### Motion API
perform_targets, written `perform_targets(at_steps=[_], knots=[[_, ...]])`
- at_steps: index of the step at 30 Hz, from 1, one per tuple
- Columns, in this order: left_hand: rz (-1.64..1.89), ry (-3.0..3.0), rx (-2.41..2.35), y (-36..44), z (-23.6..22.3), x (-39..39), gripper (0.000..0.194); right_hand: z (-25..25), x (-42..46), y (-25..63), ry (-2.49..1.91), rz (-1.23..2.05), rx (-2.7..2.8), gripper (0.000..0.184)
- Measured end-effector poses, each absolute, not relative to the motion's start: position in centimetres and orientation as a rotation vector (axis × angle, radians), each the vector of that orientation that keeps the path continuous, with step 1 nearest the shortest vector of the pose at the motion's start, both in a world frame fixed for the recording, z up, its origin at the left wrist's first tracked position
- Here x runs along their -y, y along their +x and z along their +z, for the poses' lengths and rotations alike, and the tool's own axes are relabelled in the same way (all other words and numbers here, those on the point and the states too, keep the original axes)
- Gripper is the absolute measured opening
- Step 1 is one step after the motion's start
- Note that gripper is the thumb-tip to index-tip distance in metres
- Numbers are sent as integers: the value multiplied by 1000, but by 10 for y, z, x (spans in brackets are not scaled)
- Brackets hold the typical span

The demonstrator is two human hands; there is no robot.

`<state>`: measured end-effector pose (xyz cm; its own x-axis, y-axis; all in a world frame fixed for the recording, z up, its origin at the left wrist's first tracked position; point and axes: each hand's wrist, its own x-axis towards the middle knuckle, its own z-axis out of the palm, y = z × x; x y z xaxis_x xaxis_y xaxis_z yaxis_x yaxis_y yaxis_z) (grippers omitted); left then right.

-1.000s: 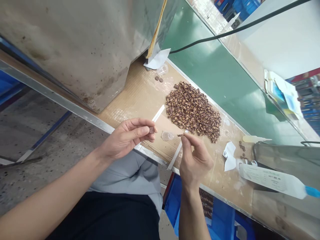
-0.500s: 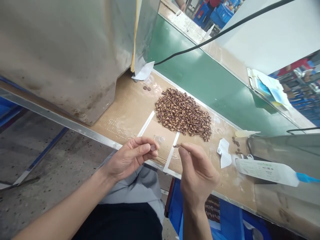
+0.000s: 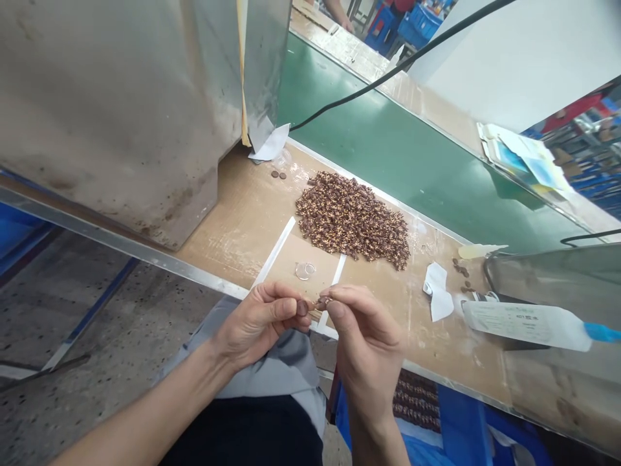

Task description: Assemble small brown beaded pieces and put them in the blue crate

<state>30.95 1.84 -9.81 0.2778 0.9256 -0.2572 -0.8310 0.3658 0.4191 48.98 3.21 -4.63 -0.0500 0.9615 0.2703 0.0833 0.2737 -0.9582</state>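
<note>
Between thumb and fingers, my left hand (image 3: 264,320) pinches a small brown disc (image 3: 302,307). My right hand (image 3: 366,330) is closed on a small brown and gold piece (image 3: 323,301), held close beside the disc. Whether the two parts touch, I cannot tell. Behind my hands lies a large pile of brown and gold small parts (image 3: 352,220) on the brown work surface (image 3: 242,213). A clear ring-shaped item (image 3: 305,270) rests between two white tape strips, just beyond my fingers.
To the right lie a white bottle with a blue tip (image 3: 528,323), a crumpled white paper (image 3: 438,291) and a few brown discs (image 3: 460,266). A metal housing (image 3: 121,116) stands at left. A black cable (image 3: 369,84) crosses above. Blue bins (image 3: 460,421) sit below the table.
My right hand has moved left and brought its small piece up to the disc in my left hand. The camera view has shifted slightly.
</note>
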Motion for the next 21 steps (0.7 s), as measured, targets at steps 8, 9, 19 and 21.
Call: perform_targets(at_steps=[8, 9, 19, 21], knots=[[1205, 231, -529, 313, -102, -17, 29, -47, -31, 488, -1052, 1031, 1412, 11], [1201, 233, -537, 313, -102, -17, 29, -47, -32, 488, -1047, 1033, 1418, 11], [1184, 217, -569, 314, -101, -17, 31, -45, -34, 488, -1034, 1038, 1440, 15], [1188, 220, -569, 314, -100, -17, 31, -45, -34, 488, -1041, 1032, 1444, 15]])
